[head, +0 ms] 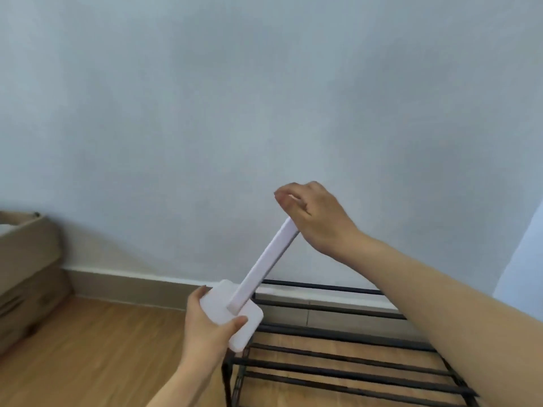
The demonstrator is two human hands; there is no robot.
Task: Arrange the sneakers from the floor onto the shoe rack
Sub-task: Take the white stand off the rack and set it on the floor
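Grip, 2 hands, both engaged on 1 white stand-like object (252, 292): the left hand (210, 324) is closed around the flat base plate, thumb across its lower face; the right hand (316, 218) is curled over the top end of the slanted arm. Object: identity uncertain, held in the air just above the left end of the shoe rack (346, 345), apart from it. Shoe rack: black metal bars, standing on the wooden floor (97, 356) against the wall (235, 98); every visible bar is bare. Sneakers: none are shown, so their place cannot be told; no pair is judged placed yet. Risks: the base plate is held only at 1 corner and could be twisted loose if the arm is levered; a fall would strike the bars. Room: open floor is offered to the left up to a cardboard box (28, 268); the rack's left post lies just under the hands.
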